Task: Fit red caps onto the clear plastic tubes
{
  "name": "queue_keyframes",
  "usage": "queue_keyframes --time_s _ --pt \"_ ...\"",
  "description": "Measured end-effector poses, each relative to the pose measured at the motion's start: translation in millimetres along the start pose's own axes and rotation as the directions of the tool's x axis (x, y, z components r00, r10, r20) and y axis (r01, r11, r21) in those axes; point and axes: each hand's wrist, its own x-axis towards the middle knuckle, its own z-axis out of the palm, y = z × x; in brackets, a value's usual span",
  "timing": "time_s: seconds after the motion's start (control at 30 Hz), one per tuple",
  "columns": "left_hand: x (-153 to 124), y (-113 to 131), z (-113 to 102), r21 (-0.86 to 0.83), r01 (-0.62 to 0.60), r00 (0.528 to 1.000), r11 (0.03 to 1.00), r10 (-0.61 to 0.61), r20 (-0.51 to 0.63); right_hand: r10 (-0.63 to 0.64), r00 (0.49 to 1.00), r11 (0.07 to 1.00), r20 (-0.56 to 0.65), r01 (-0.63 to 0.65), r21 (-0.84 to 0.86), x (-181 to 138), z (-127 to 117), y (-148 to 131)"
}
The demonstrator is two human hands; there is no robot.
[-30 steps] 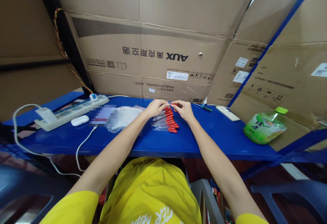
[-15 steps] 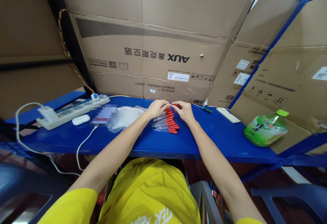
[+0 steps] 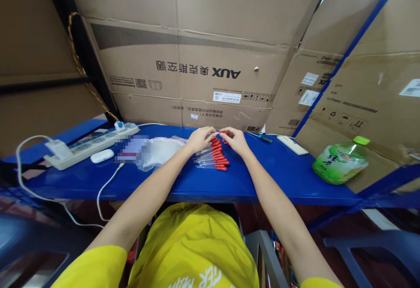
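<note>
A row of several clear tubes with red caps lies on the blue shelf in front of me. My left hand and my right hand meet at the far end of the row, fingers pinched together on one red-capped tube held between them. Both hands hover just above the far tubes.
Clear plastic bags lie left of the tubes, then a white earbud case and a power strip with a charger and cable. A small screwdriver, a white remote and a green bottle lie right. Cardboard boxes back the shelf.
Almost nothing has shifted; both hands stay pinched together at the far end of the tube row, with only slight finger movement.
</note>
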Motion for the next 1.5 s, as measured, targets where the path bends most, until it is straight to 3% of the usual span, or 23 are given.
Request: queue_keyframes --time_s 0.43,1.07,1.3,1.5 --pt "4.7 -2.2 1.6 -0.105 -0.051 0.998 0.993 0.054 0.028 0.060 0.998 0.994 -0.018 -0.058 0.096 -2.5 -0.6 -9.5" --pt "4.6 1.2 0.6 -0.131 -0.060 0.995 0.990 0.070 0.074 0.011 1.000 0.994 0.020 -0.013 0.109 -1.7 0.3 -6.3" --pt "4.8 -3.0 1.6 -0.112 -0.061 0.997 0.992 0.067 0.046 0.001 0.999 0.992 0.045 -0.007 0.126 -1.0 0.7 -6.8" --pt "2.3 -1.1 -4.3 0.015 -0.055 0.998 0.998 0.056 -0.017 0.030 0.997 0.991 0.064 -0.038 0.130 -0.5 -2.1 -6.6"
